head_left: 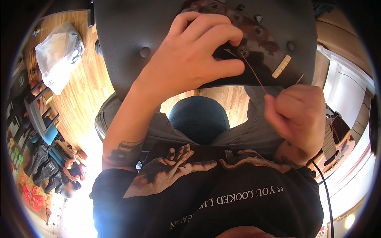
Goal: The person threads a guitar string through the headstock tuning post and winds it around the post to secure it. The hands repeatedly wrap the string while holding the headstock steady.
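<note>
A dark brown guitar headstock (258, 43) with several tuning pegs lies on a grey padded surface (127, 39) in front of me. My left hand (190, 55) rests on the headstock, fingers curled around one tuning post. A thin string (254, 73) runs from that post down to my right hand (297, 115), which pinches its free end. The guitar's body (335, 148) shows partly at the right, behind my right wrist. A pale nut (281, 66) marks the headstock's lower end.
A clear plastic bag (59, 55) lies on the wooden floor (85, 91) at the upper left. Black cases and colourful items (43, 166) line the left edge. A black cable (325, 190) trails down at the right. My knees and a dark round stool (198, 119) sit below.
</note>
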A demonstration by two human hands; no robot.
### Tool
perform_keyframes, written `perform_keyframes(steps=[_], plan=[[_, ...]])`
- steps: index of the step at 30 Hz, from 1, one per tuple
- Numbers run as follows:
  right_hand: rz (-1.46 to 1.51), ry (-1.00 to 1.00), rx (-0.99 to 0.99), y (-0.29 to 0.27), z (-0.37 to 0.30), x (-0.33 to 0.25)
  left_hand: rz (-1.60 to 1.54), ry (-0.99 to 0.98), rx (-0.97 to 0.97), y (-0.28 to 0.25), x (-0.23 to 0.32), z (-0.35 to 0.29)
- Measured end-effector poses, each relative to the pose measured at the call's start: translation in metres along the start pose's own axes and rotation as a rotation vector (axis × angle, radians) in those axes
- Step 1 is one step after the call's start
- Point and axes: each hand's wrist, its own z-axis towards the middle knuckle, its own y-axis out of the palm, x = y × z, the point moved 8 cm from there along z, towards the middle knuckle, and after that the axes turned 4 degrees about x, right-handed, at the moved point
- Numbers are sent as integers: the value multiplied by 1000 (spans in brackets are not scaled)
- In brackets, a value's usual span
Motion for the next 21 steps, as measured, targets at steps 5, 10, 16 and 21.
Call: perform_keyframes(steps=[5,10,16,21], plan=[[13,-1,2,-1,0,0,-118,-34,171,-5,-4,-7],[14,-7,6,-1,1,-1,-18,82,297,1,5,-13],[66,-44,65,-1,-1,-1,-87,-1,190,-1,7,-4],[28,-49,29,-2,-2,0,-120,121,271,-5,0,-11]])
